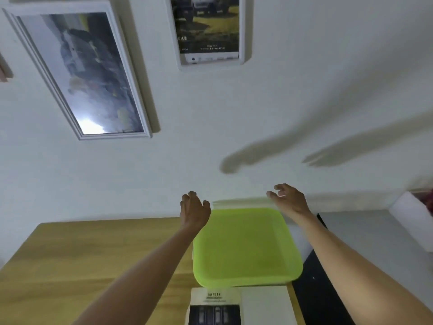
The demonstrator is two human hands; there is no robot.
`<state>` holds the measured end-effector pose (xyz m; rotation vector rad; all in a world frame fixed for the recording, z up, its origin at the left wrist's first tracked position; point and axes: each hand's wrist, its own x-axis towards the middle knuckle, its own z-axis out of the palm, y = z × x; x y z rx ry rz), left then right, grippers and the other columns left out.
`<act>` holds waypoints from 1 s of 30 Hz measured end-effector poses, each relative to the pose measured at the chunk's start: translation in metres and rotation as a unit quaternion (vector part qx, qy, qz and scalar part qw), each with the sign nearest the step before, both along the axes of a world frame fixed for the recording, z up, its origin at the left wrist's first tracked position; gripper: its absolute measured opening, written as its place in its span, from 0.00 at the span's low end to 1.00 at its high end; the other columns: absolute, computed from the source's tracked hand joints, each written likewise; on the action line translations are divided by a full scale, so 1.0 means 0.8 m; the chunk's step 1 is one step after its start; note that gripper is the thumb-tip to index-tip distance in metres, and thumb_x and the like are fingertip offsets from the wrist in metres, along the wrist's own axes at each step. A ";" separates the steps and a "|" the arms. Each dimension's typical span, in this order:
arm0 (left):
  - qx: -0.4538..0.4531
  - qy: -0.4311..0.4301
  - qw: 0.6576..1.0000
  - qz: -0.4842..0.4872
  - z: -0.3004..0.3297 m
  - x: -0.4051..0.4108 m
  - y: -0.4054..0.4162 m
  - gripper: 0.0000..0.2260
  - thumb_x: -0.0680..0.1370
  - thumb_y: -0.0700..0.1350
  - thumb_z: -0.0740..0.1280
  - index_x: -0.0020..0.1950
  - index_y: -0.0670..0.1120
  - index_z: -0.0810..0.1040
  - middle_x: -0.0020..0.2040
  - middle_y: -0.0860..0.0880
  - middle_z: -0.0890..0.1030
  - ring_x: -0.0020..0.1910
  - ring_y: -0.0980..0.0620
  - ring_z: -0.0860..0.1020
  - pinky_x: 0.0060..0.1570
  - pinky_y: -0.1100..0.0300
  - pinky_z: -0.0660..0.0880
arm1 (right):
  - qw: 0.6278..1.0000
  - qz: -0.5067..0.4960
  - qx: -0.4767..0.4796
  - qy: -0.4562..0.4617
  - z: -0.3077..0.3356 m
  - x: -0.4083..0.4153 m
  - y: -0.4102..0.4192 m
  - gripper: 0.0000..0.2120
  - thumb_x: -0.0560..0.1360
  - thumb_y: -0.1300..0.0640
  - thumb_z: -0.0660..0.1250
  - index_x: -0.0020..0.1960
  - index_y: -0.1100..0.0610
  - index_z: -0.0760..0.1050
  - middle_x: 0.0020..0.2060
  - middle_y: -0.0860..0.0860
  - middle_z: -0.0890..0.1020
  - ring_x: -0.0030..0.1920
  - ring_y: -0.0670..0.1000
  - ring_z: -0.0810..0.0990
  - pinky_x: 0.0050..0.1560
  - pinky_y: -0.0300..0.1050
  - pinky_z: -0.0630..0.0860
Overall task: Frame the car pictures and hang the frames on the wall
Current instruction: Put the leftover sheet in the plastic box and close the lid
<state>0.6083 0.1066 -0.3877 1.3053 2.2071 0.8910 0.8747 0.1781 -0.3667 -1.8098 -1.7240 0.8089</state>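
On white wall point(281, 102): two framed car pictures point(79, 71); both hands point(195, 209) loose, empty.

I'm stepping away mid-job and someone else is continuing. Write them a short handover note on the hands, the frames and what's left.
Left hand and right hand: both empty, fingers loosely curled, raised over the lime-green square plastic lid.
Done: two white-framed car pictures hang on the white wall, the large white frame tilted, the smaller white frame upright.
Left: a car print lies unframed on the wooden table; frame and hang it.
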 end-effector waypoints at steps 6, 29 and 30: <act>-0.207 0.011 0.978 0.015 -0.105 0.008 -0.055 0.21 0.78 0.49 0.64 0.65 0.38 0.67 0.66 0.38 0.69 0.67 0.39 0.68 0.59 0.49 0.70 | 0.978 -0.029 -0.172 -0.115 -0.124 0.053 -0.037 0.30 0.77 0.45 0.66 0.73 0.60 0.65 0.66 0.58 0.73 0.61 0.59 0.76 0.50 0.47 0.74; -0.157 -0.224 0.951 0.142 -0.123 -0.011 -0.071 0.15 0.67 0.37 0.77 0.53 0.39 0.81 0.49 0.43 0.82 0.49 0.43 0.80 0.54 0.47 0.78 | 0.968 -0.036 -0.247 -0.005 -0.144 0.080 -0.006 0.18 0.69 0.54 0.79 0.51 0.67 0.82 0.47 0.58 0.86 0.49 0.58 0.84 0.60 0.58 0.78; -0.147 -0.229 0.952 0.143 -0.121 -0.019 -0.072 0.15 0.67 0.36 0.77 0.52 0.40 0.81 0.49 0.43 0.83 0.49 0.43 0.80 0.54 0.47 0.78 | 0.969 -0.028 -0.244 0.003 -0.137 0.074 -0.007 0.16 0.69 0.54 0.79 0.50 0.64 0.82 0.47 0.57 0.86 0.49 0.57 0.84 0.60 0.57 0.78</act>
